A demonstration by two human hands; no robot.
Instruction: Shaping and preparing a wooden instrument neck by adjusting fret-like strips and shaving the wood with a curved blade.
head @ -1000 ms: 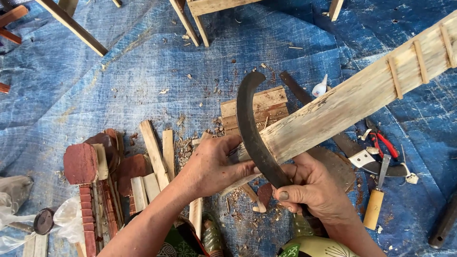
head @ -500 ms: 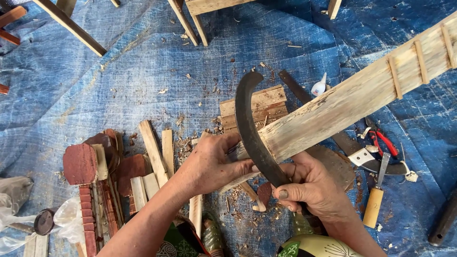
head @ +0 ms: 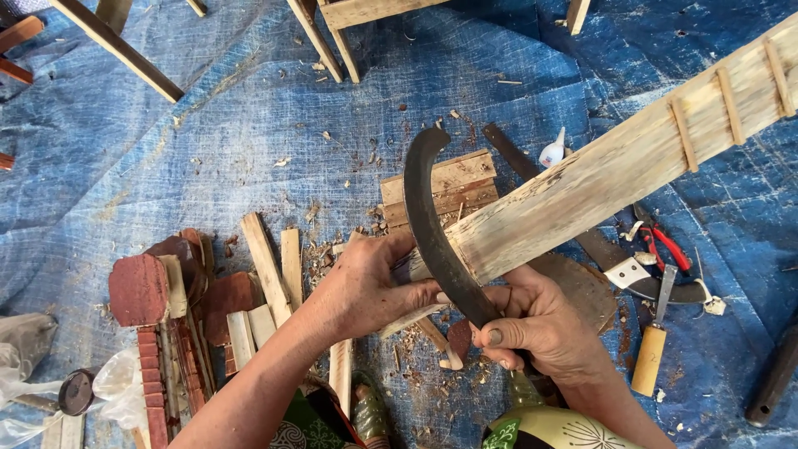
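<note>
On blue tarp (head: 166, 150), two hands (head: 366, 287) hold one sickle (head: 432, 233), one plank (head: 615, 166).

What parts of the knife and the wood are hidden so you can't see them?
Head view only:
- The curved knife: its handle is hidden inside the right hand.
- The long plank: its far end is cut off by the right edge; its near end is covered by the left hand.
- The dark tool at lower right: cut off by the edge.

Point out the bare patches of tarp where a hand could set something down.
Freest: the blue tarp between the slanted wooden bar and the red blocks; also right of the chisel. Crowded: around the left hand, right hand, curved blade and long plank.
</note>
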